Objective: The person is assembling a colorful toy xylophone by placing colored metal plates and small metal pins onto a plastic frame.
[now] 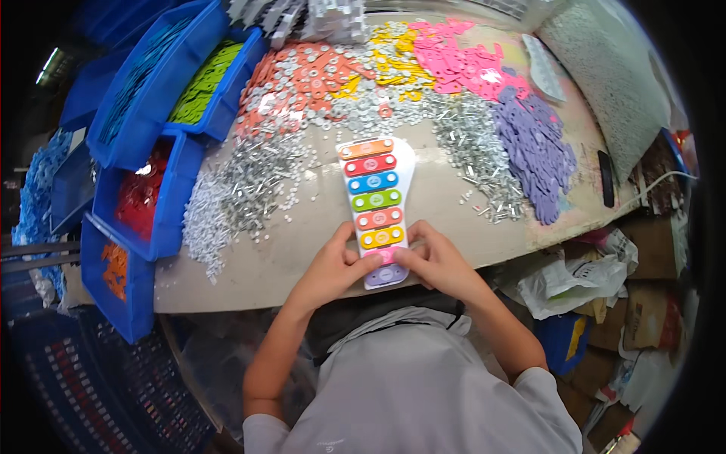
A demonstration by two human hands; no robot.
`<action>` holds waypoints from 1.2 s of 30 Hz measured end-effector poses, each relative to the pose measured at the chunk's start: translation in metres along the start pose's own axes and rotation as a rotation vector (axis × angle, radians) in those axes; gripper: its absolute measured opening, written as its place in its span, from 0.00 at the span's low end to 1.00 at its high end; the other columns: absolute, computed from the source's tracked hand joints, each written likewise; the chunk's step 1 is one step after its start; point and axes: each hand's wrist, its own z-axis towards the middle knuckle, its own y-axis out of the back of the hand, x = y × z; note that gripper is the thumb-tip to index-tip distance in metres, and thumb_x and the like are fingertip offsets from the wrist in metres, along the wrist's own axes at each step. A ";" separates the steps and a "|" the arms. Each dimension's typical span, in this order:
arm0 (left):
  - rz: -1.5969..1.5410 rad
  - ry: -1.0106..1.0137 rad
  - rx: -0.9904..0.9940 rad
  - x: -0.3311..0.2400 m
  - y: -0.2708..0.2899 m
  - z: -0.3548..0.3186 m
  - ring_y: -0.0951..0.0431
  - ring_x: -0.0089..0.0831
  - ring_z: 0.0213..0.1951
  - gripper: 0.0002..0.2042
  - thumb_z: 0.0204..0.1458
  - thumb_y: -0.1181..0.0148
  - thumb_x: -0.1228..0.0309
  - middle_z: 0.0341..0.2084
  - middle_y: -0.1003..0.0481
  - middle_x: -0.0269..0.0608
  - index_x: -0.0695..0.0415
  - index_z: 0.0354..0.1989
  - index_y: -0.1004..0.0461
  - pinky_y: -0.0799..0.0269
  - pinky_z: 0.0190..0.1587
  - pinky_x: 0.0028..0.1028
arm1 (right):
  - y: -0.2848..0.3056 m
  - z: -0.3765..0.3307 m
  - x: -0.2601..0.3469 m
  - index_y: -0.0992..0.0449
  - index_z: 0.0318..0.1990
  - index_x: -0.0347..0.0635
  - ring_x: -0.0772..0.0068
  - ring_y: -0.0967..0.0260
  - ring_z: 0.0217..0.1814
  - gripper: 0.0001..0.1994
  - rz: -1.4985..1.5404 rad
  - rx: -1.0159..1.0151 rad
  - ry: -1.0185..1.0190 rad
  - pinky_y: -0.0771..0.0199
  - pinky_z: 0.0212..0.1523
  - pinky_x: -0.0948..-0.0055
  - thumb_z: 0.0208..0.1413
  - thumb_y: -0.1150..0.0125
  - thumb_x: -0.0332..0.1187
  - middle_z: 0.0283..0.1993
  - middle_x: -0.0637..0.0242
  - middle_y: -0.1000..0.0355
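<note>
A toy xylophone (pixel 407 168) with a white base lies on the worktable's near edge, its narrow end toward me. Coloured bars cross it: orange, red, blue, green, coral, yellow, pink and purple. White round caps sit at the ends of most bars. My left hand (pixel 333 259) is closed on the left edge near the narrow end, its thumb on the pink bar (pixel 386 254). From the right side my right hand (pixel 440 261) grips the same end, its thumb pressing the pink bar's other end. Just below the thumbs shows the purple bar (pixel 386 275). My fingertips are partly hidden beside the base.
Loose coral bars (pixel 310 72), yellow bars (pixel 397 57), pink bars (pixel 457 60) and purple bars (pixel 533 151) heap across the far table. Silver pins (pixel 261 178) and white caps (pixel 206 219) lie left, more pins (pixel 484 144) right. Blue bins (pixel 170 204) line the left edge.
</note>
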 end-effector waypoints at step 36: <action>0.466 -0.361 -0.935 0.047 0.034 -0.089 0.31 0.13 0.30 0.05 0.64 0.37 0.73 0.27 0.25 0.27 0.63 0.41 0.20 0.35 0.32 0.18 | 0.159 0.018 -0.001 0.24 0.39 0.35 0.51 0.30 0.40 0.04 -1.122 -0.905 0.518 0.30 0.45 0.60 0.61 0.37 0.27 0.37 0.54 0.28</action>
